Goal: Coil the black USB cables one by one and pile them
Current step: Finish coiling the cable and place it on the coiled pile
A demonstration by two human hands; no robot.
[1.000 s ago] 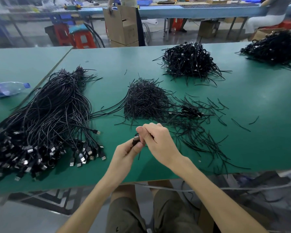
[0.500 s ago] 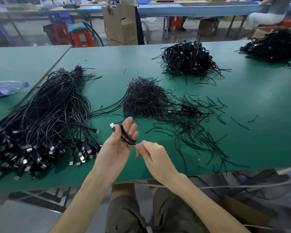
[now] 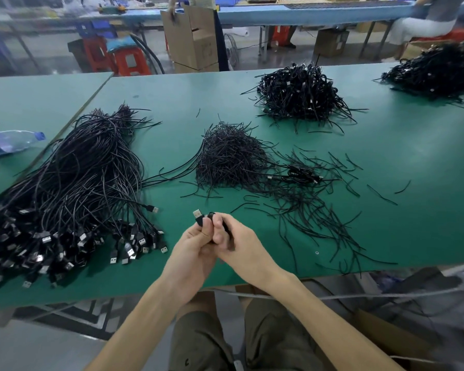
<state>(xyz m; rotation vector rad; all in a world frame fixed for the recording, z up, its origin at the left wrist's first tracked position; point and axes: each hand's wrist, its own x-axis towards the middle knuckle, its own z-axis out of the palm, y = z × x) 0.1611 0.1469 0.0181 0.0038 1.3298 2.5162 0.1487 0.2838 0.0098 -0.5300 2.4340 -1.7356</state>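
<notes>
Above a green table (image 3: pixel 386 162), two hands meet around one black cable (image 3: pixel 209 223). The left hand (image 3: pixel 192 253) grips its folded loops, thumb curled over them, a silver plug (image 3: pixel 197 213) poking out just beyond the fingertips. The right hand (image 3: pixel 235 241) pinches the same bundle from beside. Uncoiled cables (image 3: pixel 73 188) lie left of the fingers; a coiled pile (image 3: pixel 298 93) lies well beyond them.

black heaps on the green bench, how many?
4: loose cable bundle at left, tie heap centre, coiled pile behind it, second pile far right, cut by the frame edge. More may lie off-frame.
</notes>
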